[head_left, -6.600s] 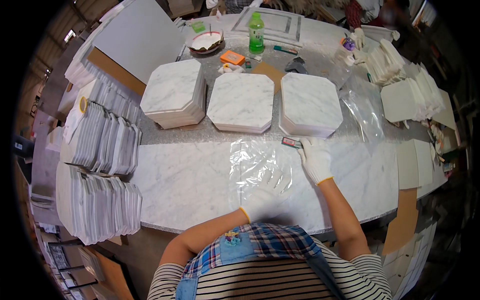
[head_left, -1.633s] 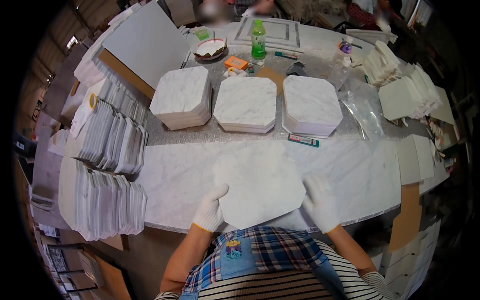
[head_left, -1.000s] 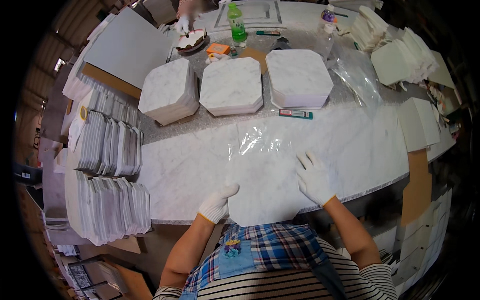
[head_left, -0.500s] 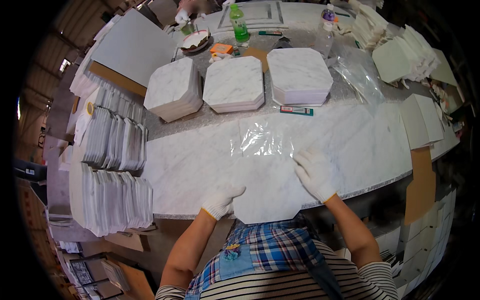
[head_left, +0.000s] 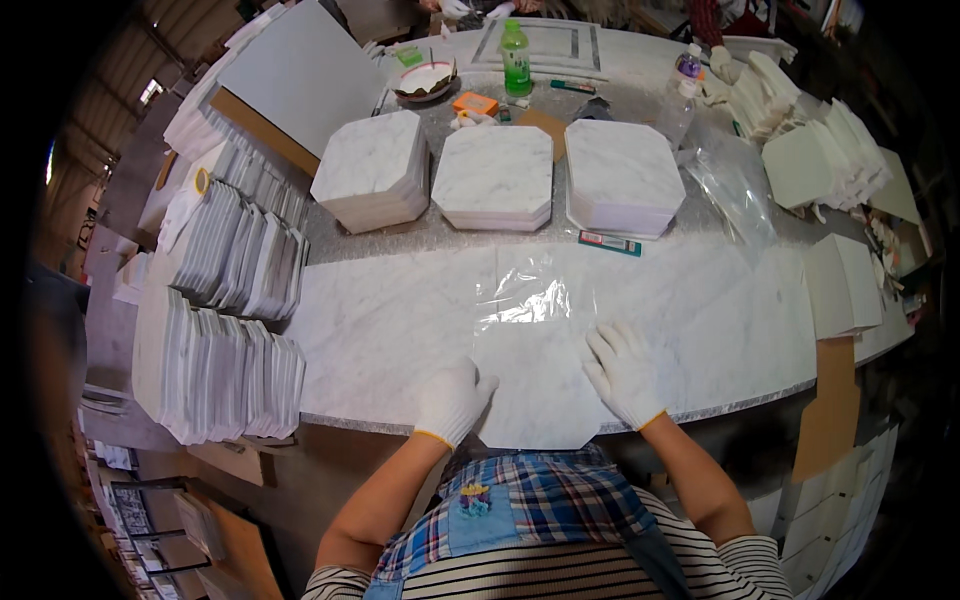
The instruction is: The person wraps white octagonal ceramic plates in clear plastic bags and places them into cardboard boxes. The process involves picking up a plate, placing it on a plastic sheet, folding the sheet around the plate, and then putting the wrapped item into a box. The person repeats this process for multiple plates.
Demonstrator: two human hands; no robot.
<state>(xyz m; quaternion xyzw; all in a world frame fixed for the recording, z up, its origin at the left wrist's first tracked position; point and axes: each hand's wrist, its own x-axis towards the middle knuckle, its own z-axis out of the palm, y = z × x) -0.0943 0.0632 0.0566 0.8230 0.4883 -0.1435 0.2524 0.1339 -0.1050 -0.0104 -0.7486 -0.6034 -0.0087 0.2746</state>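
Observation:
A white marble tile with cut corners lies on a larger marble slab before me, its near end close to my apron. Clear plastic film with shiny wrinkles is spread over its far part. Against the tile's left edge rests my left hand in a white knit glove, fingers extended and thumb apart. My right hand, gloved alike, lies along the right edge with fingers spread. Neither hand visibly grips anything.
Three stacks of marble tiles stand beyond the slab. Rows of upright tiles fill the left. A cutter-blade case, a green bottle and crumpled plastic lie farther back. Other people's gloved hands show at the top.
The view has shifted a little. My left hand has moved farther up along the tile's left edge. My right hand has moved back from the film's corner, its fingers now more spread.

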